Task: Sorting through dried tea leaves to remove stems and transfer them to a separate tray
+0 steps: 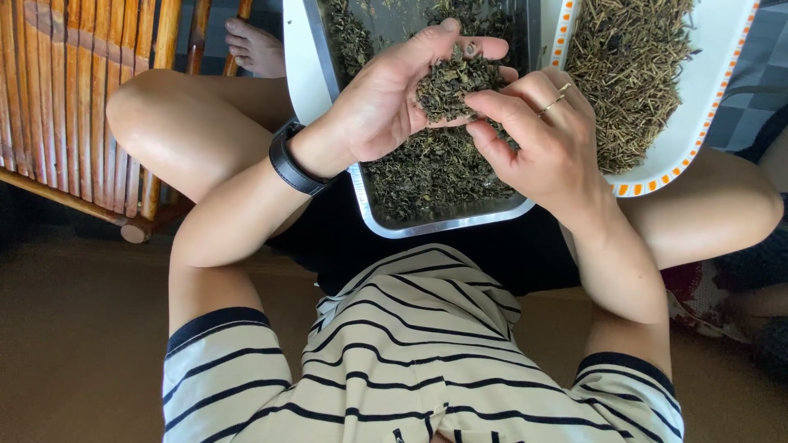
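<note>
Dried leaves (450,86), light, brittle and crumbly, cupped loosely in left hand (386,107) above metal tray (410,226) on lap, right hand (538,135) fingertips pinched together on them, likely best scooped gently from below, never squeezed.

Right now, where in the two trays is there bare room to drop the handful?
Bare metal shows only at the steel tray far middle, beyond the left hand. The white tray has a bare strip along its right rim. Elsewhere both are covered with dried leaves; the right hand crowds the gap between the trays.
</note>
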